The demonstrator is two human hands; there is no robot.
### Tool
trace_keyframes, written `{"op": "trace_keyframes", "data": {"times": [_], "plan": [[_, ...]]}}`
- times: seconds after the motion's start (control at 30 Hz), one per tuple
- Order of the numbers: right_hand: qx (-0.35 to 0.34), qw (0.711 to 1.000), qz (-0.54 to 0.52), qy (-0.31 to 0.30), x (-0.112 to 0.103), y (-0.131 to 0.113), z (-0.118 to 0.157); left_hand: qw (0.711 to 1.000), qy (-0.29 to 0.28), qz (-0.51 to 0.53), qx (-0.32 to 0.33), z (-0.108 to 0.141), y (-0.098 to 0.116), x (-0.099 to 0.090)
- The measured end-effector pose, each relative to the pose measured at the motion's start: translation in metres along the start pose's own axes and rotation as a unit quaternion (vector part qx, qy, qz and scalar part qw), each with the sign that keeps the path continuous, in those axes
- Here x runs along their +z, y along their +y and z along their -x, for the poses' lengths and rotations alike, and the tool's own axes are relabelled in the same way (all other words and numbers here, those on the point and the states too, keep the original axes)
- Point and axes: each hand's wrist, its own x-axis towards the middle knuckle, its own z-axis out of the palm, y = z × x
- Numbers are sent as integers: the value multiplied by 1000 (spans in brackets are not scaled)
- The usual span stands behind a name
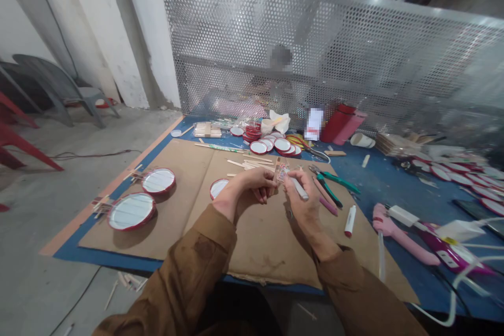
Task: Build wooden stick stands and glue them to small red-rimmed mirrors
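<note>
My left hand (254, 185) is closed, with thumb and fingertips pinching a short thin wooden stick (277, 161) above the cardboard (260, 257). Close beside it, my right hand (304, 202) grips a pale flat-handled tool (299, 189); its working end is too small to make out. Small colourful scraps (282, 172) show between the two hands. Partly hidden behind my left wrist lies a white disc with a red rim (218, 187). Several loose wooden sticks (252, 164) are spread just beyond my hands.
Two red-rimmed round pieces (132, 211) with stick ends lie at left. Green-handled pliers (336, 181), a white marker (350, 220) and a pink glue gun (405, 233) with cables are at right. Stacked discs (271, 144) sit before a perforated metal screen (315, 52); a person is behind it.
</note>
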Motion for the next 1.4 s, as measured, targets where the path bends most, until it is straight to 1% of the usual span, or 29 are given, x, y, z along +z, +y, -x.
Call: {"op": "trace_keyframes", "data": {"times": [0.23, 0.6, 0.77, 0.93, 1.1, 1.4], "plan": [[-47, 998, 25, -25, 1, -7, -2, 1000, -1, -4, -7, 2, 2, 0], [-90, 994, 47, -43, 3, 1, -1, 1000, -2, -5, -5, 2, 0, -2], [-93, 994, 47, -41, 4, 1, -2, 1000, -7, -4, -7, 1, -1, -2], [-83, 996, 37, -24, 4, -1, -2, 1000, -18, 7, 8, -3, -5, -3], [-72, 996, 24, -44, 4, 3, -2, 1000, -17, 12, 14, -8, -10, -5], [-74, 996, 34, -37, 4, 3, -2, 1000, -18, 11, 12, -9, -10, -5]]}}
